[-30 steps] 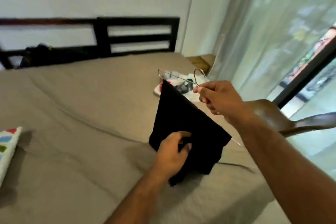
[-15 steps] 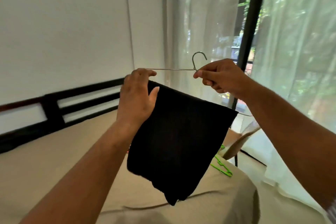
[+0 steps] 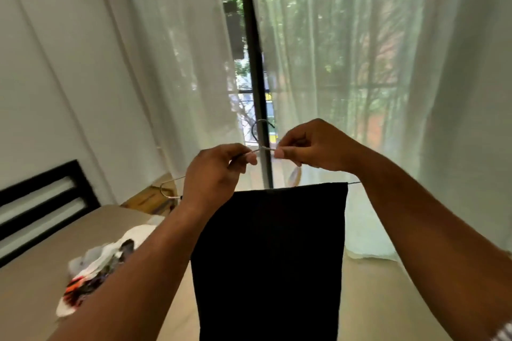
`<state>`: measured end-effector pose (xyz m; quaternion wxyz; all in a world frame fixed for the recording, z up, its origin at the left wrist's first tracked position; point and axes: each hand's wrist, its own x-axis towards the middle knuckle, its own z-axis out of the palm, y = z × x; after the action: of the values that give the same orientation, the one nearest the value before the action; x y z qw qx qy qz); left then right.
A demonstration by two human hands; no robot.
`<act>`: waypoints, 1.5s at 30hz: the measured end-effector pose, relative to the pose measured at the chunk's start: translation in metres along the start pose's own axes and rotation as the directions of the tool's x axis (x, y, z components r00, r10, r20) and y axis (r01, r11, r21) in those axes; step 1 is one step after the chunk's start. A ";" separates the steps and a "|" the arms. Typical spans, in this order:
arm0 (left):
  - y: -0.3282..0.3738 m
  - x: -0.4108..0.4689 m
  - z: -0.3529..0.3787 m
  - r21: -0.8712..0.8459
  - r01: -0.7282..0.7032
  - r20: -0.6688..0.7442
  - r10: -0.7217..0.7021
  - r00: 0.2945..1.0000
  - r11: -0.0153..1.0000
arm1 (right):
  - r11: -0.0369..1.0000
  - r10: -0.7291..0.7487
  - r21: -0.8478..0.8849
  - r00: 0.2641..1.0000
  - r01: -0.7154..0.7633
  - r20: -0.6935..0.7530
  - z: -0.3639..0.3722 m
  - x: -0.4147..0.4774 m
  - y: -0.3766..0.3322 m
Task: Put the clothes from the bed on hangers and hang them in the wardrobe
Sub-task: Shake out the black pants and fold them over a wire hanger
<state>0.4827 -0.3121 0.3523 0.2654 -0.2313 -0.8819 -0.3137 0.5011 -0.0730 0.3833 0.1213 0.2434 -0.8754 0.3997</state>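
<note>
Left hand (image 3: 219, 171) pinched the upper wire of the hanger (image 3: 263, 148) between thumb and curled fingers, just left of its neck. Right hand (image 3: 313, 147) pinched the same wire just right of the neck, thumb and forefinger pressed together on it, the other fingers curled under. Both hands were raised in front of the window, close together, with only the short twisted neck showing between them.

The hanger's hook stood upward above the two hands. Its long axis ran left to right: the bent left end showed beyond the left wrist, and a bit of the lower bar showed at the right, just in front of the right forearm.

Cloth (image 3: 271, 252), black and folded, hung over the lower bar, directly below both hands and between the forearms. Its top edge lay level along the bar; its long axis ran straight down, and its lower end was cut off by the bottom of the view.

Below and to the left lay the bed (image 3: 36, 293), with a pile (image 3: 97, 266) of white and mixed clothes on it, left of the left forearm. A dark headboard (image 3: 41, 196) stood at the far left. Sheer curtains (image 3: 388, 77) hung behind the hands.
</note>
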 end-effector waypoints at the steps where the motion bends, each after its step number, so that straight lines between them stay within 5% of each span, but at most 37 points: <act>1: 0.008 0.011 0.019 -0.039 0.001 0.015 0.000 1.000 0.999 | 0.998 0.050 -0.034 0.998 -0.051 -0.035 -0.018 -0.009 0.020; 5: 0.034 0.047 0.073 -0.160 -0.020 0.044 0.028 0.999 0.987 | 0.943 0.276 -0.176 0.959 -0.282 -0.058 -0.077 -0.046 0.090; 12: 0.084 0.127 0.143 -0.254 -0.106 0.059 0.125 0.990 0.961 | 0.864 0.499 0.011 0.852 -0.504 -0.162 -0.147 -0.102 0.156; 21: 0.140 0.249 0.245 -0.313 -0.282 0.097 0.326 0.940 0.907 | 0.865 0.487 0.302 0.814 -0.400 -0.317 -0.206 -0.128 0.194; 27: 0.194 0.339 0.348 -0.479 -0.353 0.105 0.452 0.886 0.804 | 0.847 0.530 0.264 0.703 -0.461 -0.474 -0.274 -0.111 0.226; 36: 0.306 0.437 0.471 -0.681 -0.490 0.089 0.725 0.683 0.545 | 0.772 0.522 0.169 0.460 -0.613 -0.718 -0.351 -0.131 0.264; 45: 0.463 0.443 0.561 -0.774 -0.587 -0.035 0.909 0.415 0.238 | 0.683 0.450 0.212 0.175 -0.699 -0.876 -0.393 -0.197 0.269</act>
<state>0.2341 0.4965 0.4516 0.0779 -0.7777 -0.4944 -0.3804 0.5357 0.4409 0.3866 0.4232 -0.3696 -0.7401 0.3697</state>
